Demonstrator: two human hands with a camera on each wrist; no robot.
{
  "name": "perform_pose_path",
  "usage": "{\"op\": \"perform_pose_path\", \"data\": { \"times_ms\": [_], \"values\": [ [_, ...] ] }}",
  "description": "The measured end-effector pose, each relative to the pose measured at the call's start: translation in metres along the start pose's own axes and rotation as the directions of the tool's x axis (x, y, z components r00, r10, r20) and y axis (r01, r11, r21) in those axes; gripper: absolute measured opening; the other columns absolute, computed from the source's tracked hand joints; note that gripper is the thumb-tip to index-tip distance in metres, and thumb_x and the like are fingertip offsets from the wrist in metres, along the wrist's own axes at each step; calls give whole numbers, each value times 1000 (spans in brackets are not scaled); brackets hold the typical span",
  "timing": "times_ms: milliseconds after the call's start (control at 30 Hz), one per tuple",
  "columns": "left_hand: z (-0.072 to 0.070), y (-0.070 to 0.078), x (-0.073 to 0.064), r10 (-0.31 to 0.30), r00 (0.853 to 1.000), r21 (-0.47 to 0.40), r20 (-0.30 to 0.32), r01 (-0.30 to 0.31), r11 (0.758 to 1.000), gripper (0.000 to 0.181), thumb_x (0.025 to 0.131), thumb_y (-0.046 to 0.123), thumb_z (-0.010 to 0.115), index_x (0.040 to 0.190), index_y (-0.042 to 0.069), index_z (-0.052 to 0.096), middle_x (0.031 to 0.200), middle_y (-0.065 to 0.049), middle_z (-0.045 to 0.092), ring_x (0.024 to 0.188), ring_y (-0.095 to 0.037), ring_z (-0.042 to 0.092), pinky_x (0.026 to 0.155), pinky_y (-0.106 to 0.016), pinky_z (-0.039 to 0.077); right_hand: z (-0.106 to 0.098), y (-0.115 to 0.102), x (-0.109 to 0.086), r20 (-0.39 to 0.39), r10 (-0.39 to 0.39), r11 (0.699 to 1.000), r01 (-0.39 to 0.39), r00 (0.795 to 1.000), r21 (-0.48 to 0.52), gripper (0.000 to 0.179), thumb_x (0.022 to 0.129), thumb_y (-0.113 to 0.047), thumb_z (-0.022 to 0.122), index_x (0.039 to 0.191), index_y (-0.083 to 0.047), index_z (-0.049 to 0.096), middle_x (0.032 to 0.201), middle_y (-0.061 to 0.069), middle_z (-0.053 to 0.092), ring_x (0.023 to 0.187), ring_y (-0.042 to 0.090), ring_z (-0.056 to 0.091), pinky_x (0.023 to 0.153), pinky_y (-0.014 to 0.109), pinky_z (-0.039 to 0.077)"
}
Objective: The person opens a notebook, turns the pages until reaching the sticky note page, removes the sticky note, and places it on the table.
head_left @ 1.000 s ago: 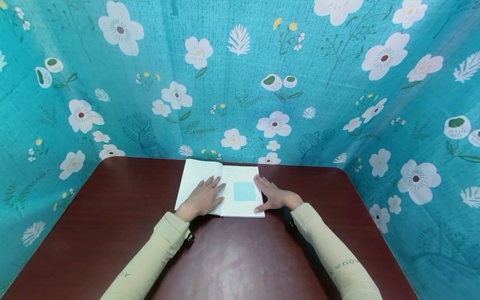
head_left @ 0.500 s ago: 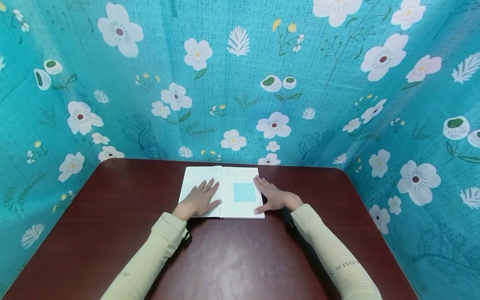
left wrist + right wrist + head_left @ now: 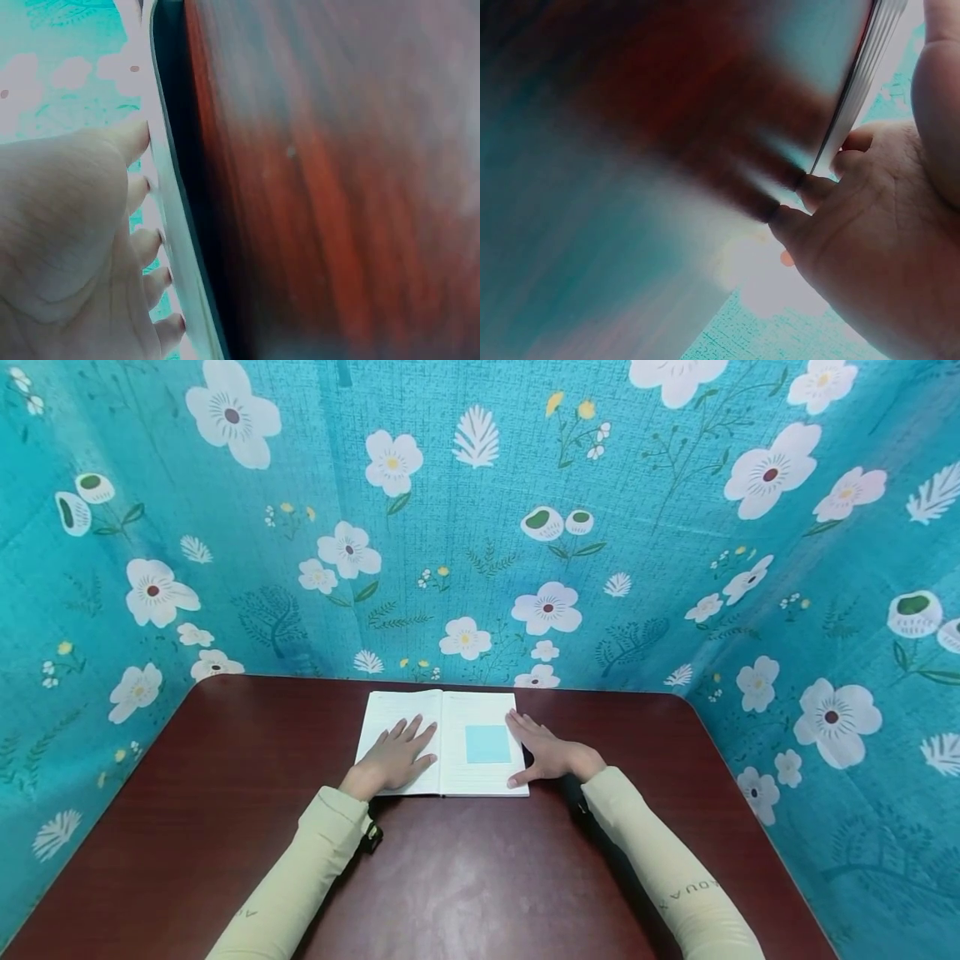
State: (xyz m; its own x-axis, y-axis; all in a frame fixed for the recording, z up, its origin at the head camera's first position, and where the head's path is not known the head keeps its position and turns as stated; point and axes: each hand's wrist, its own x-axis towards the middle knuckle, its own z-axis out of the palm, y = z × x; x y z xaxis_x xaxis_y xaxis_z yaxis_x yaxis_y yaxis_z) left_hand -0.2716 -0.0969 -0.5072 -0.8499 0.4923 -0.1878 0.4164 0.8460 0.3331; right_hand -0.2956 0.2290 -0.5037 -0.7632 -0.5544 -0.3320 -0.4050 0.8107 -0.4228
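An open book point(image 3: 457, 783) with white pages lies near the table's far edge. On its right page is a pale blue square sticky note point(image 3: 487, 744). My left hand point(image 3: 393, 760) rests on the left page with fingers spread; the left wrist view shows its fingertips point(image 3: 171, 330) on the page beside the book's near edge point(image 3: 184, 240). My right hand point(image 3: 553, 753) lies at the right edge, thumb and fingers spread along it. In the right wrist view, this hand point(image 3: 877, 232) is at the stacked page edges point(image 3: 870, 64), some fingertips point(image 3: 780, 217) meeting the tabletop.
The dark red-brown, glossy table point(image 3: 465, 877) reaches from the book toward the viewer and out to both sides. A blue flowered curtain point(image 3: 480, 527) hangs close behind it and along both sides. A dark device point(image 3: 371, 837) sits under the left wrist.
My left hand has slid left, away from the book's middle, and the left page, raised at first, has come down flatter. The right hand has stayed in place.
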Motion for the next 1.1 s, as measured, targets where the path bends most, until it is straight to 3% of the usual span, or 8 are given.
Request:
{"op": "perform_pose_path", "data": {
  "times_ms": [867,1100],
  "values": [
    [-1,2,0,-47,999,-4,-11,47,999,63,109,40,42,163,12,23,169,-20,14,155,-46,12,122,-66,15,-3,-4,2,-7,3,1000,-4,1000,-8,126,81,-59,78,164,-7,-2,172,11,-5,158,33,-5,126,58,8],
    [3,3,0,-45,999,10,-19,46,999,63,109,40,42,163,12,25,169,-20,15,155,-45,14,122,-65,17,-5,-9,0,-28,36,998,-37,999,-54,119,83,-60,76,164,-5,7,172,13,5,158,36,1,126,58,8]
  ]
}}
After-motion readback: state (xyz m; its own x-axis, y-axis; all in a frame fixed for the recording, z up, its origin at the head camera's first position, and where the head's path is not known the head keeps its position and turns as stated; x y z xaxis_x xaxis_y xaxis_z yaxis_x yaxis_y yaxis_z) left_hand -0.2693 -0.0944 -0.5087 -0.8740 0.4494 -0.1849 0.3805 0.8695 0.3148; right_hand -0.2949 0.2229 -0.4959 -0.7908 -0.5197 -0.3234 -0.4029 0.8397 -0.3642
